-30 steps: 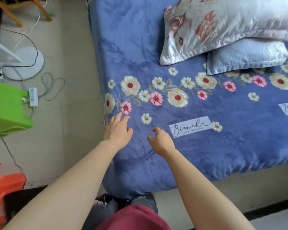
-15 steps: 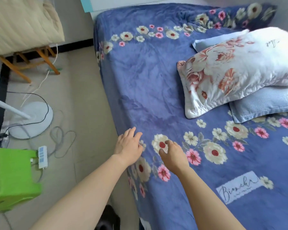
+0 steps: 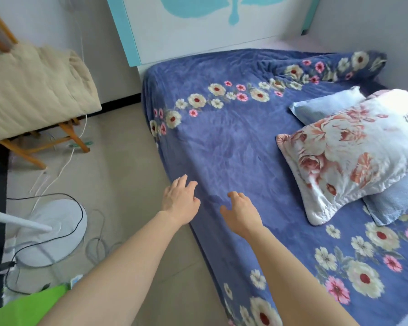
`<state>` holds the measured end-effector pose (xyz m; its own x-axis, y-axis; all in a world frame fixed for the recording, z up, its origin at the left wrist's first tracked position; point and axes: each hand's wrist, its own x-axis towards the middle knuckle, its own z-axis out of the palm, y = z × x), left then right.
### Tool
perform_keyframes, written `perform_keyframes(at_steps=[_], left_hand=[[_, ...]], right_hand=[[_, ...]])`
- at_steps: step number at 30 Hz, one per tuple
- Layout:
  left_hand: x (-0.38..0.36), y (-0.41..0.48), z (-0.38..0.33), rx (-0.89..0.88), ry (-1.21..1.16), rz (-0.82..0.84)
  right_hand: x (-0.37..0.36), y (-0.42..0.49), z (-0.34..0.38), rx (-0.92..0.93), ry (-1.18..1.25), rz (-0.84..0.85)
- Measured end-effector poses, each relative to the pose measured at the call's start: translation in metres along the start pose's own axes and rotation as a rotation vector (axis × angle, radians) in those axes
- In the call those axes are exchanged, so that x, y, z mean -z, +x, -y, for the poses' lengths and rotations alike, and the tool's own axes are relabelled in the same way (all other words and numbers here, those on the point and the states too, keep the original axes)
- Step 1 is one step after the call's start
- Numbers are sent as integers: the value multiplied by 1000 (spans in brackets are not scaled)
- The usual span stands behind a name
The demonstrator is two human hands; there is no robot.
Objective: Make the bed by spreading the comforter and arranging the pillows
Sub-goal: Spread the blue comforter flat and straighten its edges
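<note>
Left hand: your left hand [image 3: 180, 199] hovers at the bed's near edge, fingers spread, grip holding nothing
Right hand: your right hand [image 3: 242, 211] sits just beside it over the blue cover, fingers loosely spread, grip also empty; whether either palm touches the fabric cannot be told
Comforter: the blue floral comforter [image 3: 233, 142] covers the bed [image 3: 264, 283], mostly flat, bunched along the far side by the wall
Handling: it looks plush, soft and limp, likely light enough to drag but prone to wrinkle; take it by the hem at the near edge, or press flat and sweep outward
Pillows: the floral pillow [image 3: 356, 151] lies on top of a pale blue pillow [image 3: 391, 198], with another pale blue pillow [image 3: 327, 104] just behind; soft, easily squashed, best lifted by two corners
Containers: none in view on the bed
Nearby: a folded beige quilt [image 3: 33, 90] rests on a wooden stand, well apart from the bed, beside the headboard [image 3: 198, 31]
</note>
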<state>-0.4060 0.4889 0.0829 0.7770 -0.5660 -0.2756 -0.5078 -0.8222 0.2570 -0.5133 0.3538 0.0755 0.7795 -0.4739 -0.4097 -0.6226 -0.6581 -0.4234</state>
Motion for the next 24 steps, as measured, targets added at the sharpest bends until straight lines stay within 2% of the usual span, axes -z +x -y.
perform_keyframes(at_steps=[9, 19, 24], left_hand=[[102, 149, 14, -80, -69, -22], [231, 353, 124, -36, -96, -136], [277, 469, 169, -118, -45, -107]], right_hand=[[78, 132, 65, -27, -47, -119], [150, 352, 225, 64, -8, -155], [166, 455, 292, 17, 37, -208]])
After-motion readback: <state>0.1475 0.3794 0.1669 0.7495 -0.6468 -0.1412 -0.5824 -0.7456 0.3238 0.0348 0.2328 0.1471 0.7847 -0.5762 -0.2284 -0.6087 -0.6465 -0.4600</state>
